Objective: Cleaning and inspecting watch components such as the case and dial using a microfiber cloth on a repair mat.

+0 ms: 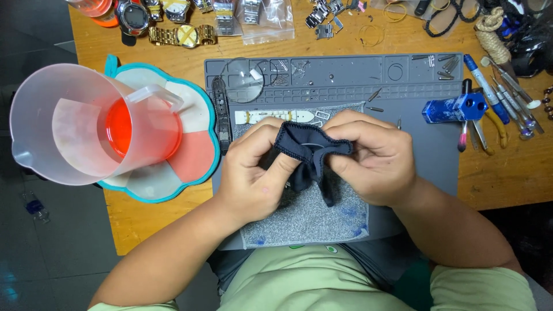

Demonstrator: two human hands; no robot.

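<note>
Nearest the wearer, a grey textured cloth pad (311, 216) with blue stains lies on a grey work mat (426, 155), directly below the fingers. Above it, the left hand (253, 173) and right hand (374, 158) meet over a dark navy cloth (308, 155): the fingers of both hands are closed on it, pinching its bunched folds from either side, with a loose tail hanging down between the hands. Whether something is wrapped inside the cloth cannot be told.

Just beyond the fingers, a white watch strap (271, 116) lies across the mat, and a black strap (221, 112) runs lengthwise beside the left fingers. Further left, a translucent plastic jug (75, 124) with an orange base stands on a teal-edged flower-shaped mat (196, 155). Right of the right fingers sit a blue tool block (455, 108) and a row of small hand tools (507, 95). Farthest off, on the wooden surface (507, 167), lie a gold watch (183, 36) and other watches
</note>
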